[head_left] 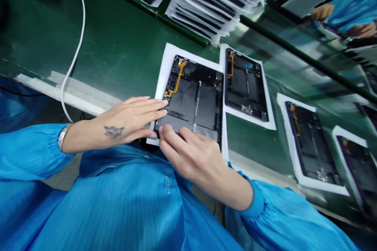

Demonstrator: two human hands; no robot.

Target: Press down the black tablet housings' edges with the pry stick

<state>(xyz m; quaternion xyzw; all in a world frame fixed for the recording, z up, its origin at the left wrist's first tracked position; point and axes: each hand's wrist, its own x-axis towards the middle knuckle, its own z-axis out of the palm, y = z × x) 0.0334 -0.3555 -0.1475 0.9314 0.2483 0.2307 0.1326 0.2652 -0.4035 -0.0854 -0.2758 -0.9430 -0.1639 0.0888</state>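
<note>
An opened tablet housing (185, 96) with black battery cells and an orange flex cable (178, 80) lies on a white sheet (163, 64) in front of me. My left hand (134, 119) is laid out with straight fingers, its fingertips over the housing's left edge. Over the near left corner, my right hand (191, 153) has its fingers curled and pressed together, touching the housing. Whatever may be between those fingertips is hidden from view.
More opened tablet housings (246, 84) lie on white sheets to the right along the green bench (118, 39). Behind stands a stack of thin, white-wrapped panels (206, 8). A white cable (82, 19) hangs over the bench edge at left. Across the bench a person's hand (322, 11) shows.
</note>
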